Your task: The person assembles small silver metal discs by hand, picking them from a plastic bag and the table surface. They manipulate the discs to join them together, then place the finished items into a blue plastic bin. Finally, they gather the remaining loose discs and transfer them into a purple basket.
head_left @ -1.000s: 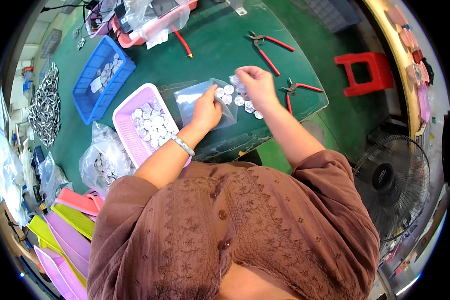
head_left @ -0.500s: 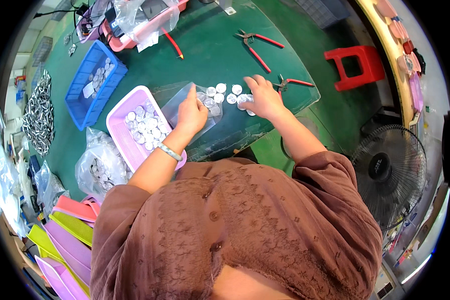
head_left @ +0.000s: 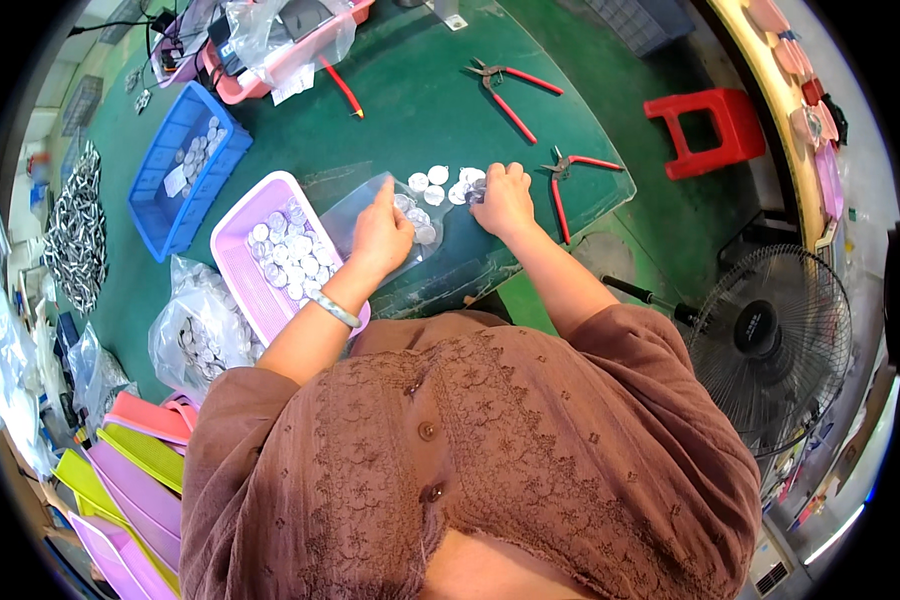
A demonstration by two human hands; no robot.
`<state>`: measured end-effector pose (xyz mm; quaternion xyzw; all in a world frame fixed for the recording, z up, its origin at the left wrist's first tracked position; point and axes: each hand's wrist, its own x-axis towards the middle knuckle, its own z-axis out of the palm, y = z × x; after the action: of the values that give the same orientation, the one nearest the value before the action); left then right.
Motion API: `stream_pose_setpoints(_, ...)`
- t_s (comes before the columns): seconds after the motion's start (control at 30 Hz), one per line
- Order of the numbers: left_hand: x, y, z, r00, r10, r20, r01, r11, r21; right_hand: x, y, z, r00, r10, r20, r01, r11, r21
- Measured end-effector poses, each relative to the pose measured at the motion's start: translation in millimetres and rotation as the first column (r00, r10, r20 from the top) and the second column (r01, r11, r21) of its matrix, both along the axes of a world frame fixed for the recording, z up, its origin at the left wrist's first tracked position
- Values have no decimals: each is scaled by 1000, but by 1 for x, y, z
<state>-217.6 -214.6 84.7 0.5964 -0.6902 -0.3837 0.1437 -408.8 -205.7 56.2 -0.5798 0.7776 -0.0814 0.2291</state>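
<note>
My left hand (head_left: 383, 232) is closed on a clear plastic bag (head_left: 351, 216) lying on the table, index finger stretched along it. Several round silver discs (head_left: 423, 233) show inside the bag's right end. Just beyond the bag's mouth, loose discs (head_left: 434, 195) lie flat on the table. My right hand (head_left: 507, 203) curls over the right end of this group, fingers drawn together round some discs (head_left: 477, 190); its palm side is hidden. Left of my left forearm, a pink-purple basket (head_left: 232, 240) holds many more discs.
A blue bin (head_left: 156, 170) with discs stands at the far left, near a heap of metal parts (head_left: 74, 230) and a bag of discs (head_left: 198, 335). Two red-handled pliers (head_left: 515, 115) lie right of centre. A red stool (head_left: 715, 130) and a black fan (head_left: 770, 340) stand at the right.
My right hand has drawn a little left and its spread fingers have closed in, gathering the rightmost discs toward the others. My left hand stays on the bag.
</note>
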Motion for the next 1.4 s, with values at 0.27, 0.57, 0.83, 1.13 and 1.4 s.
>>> stream_pose_setpoints(0.27, 3, 2, -14, 1000, 10, -29, -12, 999, -51, 5, -1, 8, 998, 47, 39, -44, 997, -71)
stream_pose_setpoints(0.57, 0, 2, -9, 998, 37, -52, -38, 999, -31, 1, -7, -22, 974, 226, 1, -224, 968, -111)
stream_pose_setpoints(0.83, -5, -4, 0, 1000, 4, 14, -4, 1000, -4, -5, -21, 0, 721, -110, 684, 41, 992, 116)
stream_pose_setpoints(1.13, 11, -3, 16, 996, -51, 78, 49, 998, 30, 29, -28, 55, 781, 419, 462, -413, 903, -121)
stream_pose_setpoints(1.4, 22, 0, 16, 996, -28, 87, 29, 999, -18, 1, -37, -19, 496, 848, -187, -845, 421, -330)
